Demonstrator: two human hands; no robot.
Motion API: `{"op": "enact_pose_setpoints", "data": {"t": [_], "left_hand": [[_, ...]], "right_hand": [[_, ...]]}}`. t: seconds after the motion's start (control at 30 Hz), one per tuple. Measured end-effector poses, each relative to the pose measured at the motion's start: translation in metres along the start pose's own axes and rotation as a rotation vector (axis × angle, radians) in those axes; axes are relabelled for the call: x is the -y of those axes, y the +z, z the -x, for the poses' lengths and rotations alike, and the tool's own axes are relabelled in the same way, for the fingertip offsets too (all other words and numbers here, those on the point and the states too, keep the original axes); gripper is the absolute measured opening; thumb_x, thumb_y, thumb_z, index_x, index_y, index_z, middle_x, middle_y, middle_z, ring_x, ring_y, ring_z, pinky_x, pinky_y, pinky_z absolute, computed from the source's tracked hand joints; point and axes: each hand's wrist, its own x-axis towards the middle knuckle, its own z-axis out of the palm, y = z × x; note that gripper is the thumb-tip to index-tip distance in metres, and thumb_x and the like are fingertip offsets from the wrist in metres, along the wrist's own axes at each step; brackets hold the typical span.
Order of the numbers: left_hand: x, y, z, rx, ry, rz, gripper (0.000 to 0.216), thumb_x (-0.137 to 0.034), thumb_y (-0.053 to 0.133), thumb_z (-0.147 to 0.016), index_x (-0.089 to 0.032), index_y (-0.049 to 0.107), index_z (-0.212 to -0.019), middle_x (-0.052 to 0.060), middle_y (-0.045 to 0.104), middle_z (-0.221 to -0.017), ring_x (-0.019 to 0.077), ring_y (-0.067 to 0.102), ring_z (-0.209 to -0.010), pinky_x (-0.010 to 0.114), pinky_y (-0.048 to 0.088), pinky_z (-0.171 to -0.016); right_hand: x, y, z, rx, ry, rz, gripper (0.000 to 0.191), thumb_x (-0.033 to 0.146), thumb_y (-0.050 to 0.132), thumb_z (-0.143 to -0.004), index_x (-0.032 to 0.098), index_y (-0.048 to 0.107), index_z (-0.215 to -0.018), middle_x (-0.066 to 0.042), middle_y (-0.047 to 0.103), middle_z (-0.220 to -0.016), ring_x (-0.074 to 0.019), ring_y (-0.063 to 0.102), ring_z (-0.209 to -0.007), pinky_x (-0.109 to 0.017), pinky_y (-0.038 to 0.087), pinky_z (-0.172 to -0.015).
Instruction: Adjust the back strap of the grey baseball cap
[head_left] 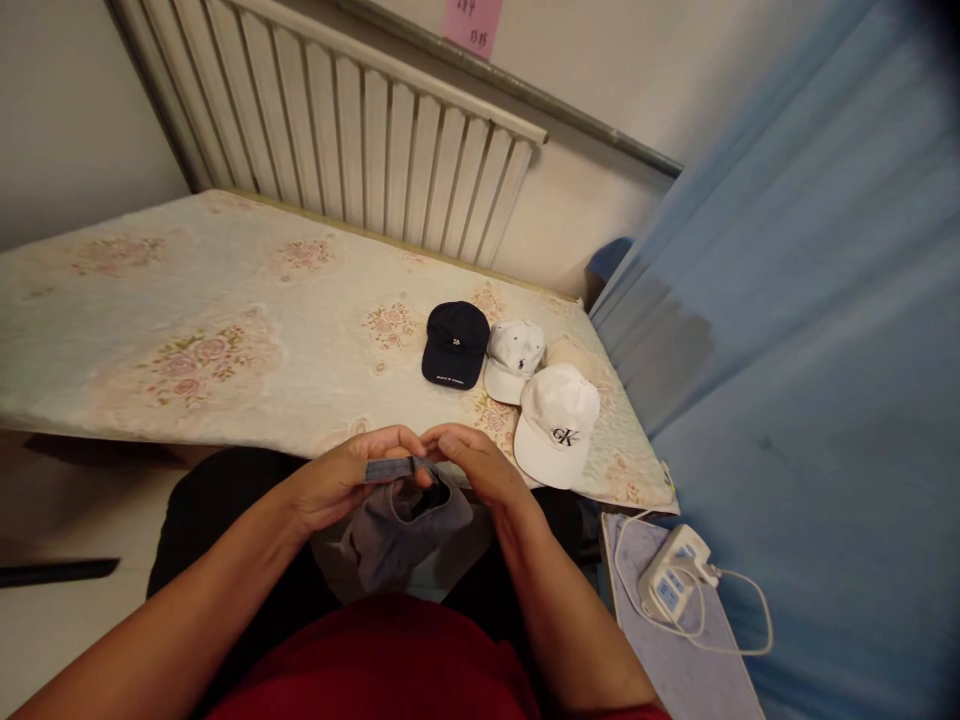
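Working at the back strap of a grey cap looks like the step in hand. In the head view, the grey cap (pixel 411 535) hangs below the two hands, over the lap and just short of the bed (pixel 330 400). The left hand (pixel 334 477) has a narrow grip on the strap (pixel 388 469), which runs out of its fingers towards a small dark buckle. The right hand (pixel 480 465) curls in from the other side, its fingertips close to the left's; whether it pinches the strap or only steadies it, I cannot tell. On the bed, apart from the hands, lie a black cap (pixel 456 345), a small white cap (pixel 516 350) and a larger white cap (pixel 561 415) with dark lettering. The next move, I judge, calls for a steady left hold and a fine right-hand pinch near the buckle, without twisting the strap.
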Motion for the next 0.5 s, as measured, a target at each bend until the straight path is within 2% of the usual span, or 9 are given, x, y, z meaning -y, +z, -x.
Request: {"op": "enact_pose_setpoints", "data": {"t": [0.07, 0.13, 0.23, 0.37, 0.5], "left_hand": [[0.000, -0.003, 0.002, -0.017, -0.007, 0.039, 0.019, -0.022, 0.069, -0.079, -0.016, 0.062, -0.095, 0.007, 0.073, -0.088, 0.0150, 0.066, -0.078, 0.022, 0.046, -0.069], [0.000, -0.006, 0.003, -0.015, -0.013, 0.050, 0.017, -0.020, 0.071, -0.076, -0.015, 0.063, -0.091, 0.008, 0.073, -0.086, 0.0151, 0.066, -0.077, 0.022, 0.047, -0.068], [0.001, -0.011, 0.004, -0.017, -0.027, 0.045, 0.018, -0.019, 0.072, -0.074, -0.016, 0.063, -0.089, 0.007, 0.073, -0.083, 0.0132, 0.064, -0.071, 0.020, 0.045, -0.061], [0.000, -0.016, 0.004, -0.035, -0.045, 0.018, 0.017, -0.018, 0.071, -0.074, -0.017, 0.063, -0.089, 0.004, 0.072, -0.078, 0.0106, 0.062, -0.067, 0.016, 0.042, -0.057], [-0.001, -0.017, 0.005, -0.042, -0.084, -0.009, 0.015, -0.018, 0.070, -0.076, -0.016, 0.065, -0.089, 0.003, 0.071, -0.074, 0.0101, 0.061, -0.067, 0.017, 0.043, -0.059]], "right_hand": [[-0.011, -0.004, 0.003, 0.092, 0.114, -0.009, 0.033, 0.046, 0.056, -0.084, 0.016, 0.069, -0.081, -0.001, 0.065, -0.073, -0.0129, 0.056, -0.067, -0.027, 0.043, -0.067], [-0.017, -0.004, 0.006, 0.110, 0.176, -0.068, 0.034, 0.048, 0.062, -0.079, 0.016, 0.065, -0.069, 0.001, 0.061, -0.065, -0.0121, 0.053, -0.060, -0.025, 0.040, -0.062], [-0.016, -0.003, 0.008, 0.032, 0.181, -0.108, 0.030, 0.043, 0.072, -0.069, 0.016, 0.060, -0.063, 0.003, 0.058, -0.058, -0.0106, 0.050, -0.056, -0.023, 0.036, -0.058], [-0.005, -0.001, 0.008, -0.041, 0.191, -0.090, 0.028, 0.040, 0.072, -0.068, 0.016, 0.059, -0.061, 0.004, 0.055, -0.056, -0.0089, 0.044, -0.054, -0.022, 0.031, -0.054], [0.000, -0.001, 0.009, -0.085, 0.232, -0.083, 0.026, 0.038, 0.073, -0.065, 0.017, 0.060, -0.062, 0.004, 0.055, -0.056, -0.0085, 0.043, -0.052, -0.022, 0.029, -0.052]]}}
